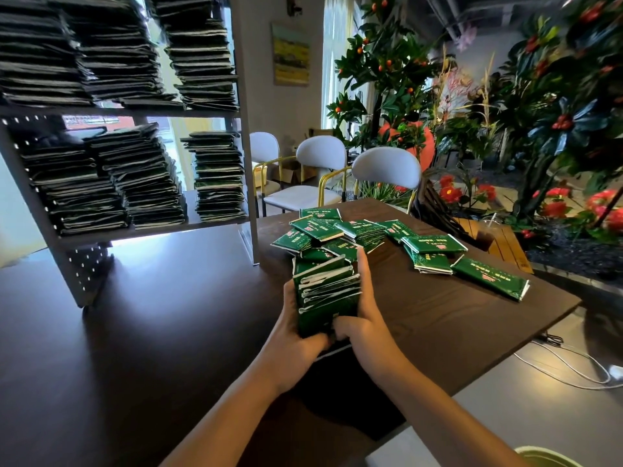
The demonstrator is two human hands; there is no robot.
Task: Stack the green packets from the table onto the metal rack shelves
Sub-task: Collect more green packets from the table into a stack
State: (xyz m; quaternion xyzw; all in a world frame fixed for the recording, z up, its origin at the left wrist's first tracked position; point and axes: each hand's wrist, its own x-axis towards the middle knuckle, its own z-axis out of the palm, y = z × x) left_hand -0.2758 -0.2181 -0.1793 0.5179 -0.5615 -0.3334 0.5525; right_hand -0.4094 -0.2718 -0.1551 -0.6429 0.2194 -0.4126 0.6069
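Near the middle of the dark wood-grain table (438, 318), both of my hands are clamped on a thick bundle of green packets (325, 294). Left hand (296, 335) cups the left side and bottom of the bundle, right hand (362, 318) wraps the right side with the fingers reaching up along the edge, so both are gripping that one stack. The packets are flat, rectangular, glossy foil-looking things, dark green with white crimped edges, and from above I'm mostly seeing their thin edges fanned like pages.

Just beyond the bundle sits a loose pile of packets (337, 234), overlapping every which way, some tilted on each other. Further right there's a smaller heap (433, 254) and one long packet (490, 278) lying flat close to the table's right edge.

Far left stands the metal rack (244, 136), grey, with perforated side panels and flat shelves. Upper shelf and lower shelf are both loaded with tall stacks of packets (145, 183), slightly slumped and uneven, looking nearly black in the shade.

Behind the table are pale chairs (386, 166) with rounded backs and thin gold-coloured frames, then a mass of leafy plants (539, 106) with red flowers and small orange fruit. White cables (566, 369) snake across the grey floor at the right.
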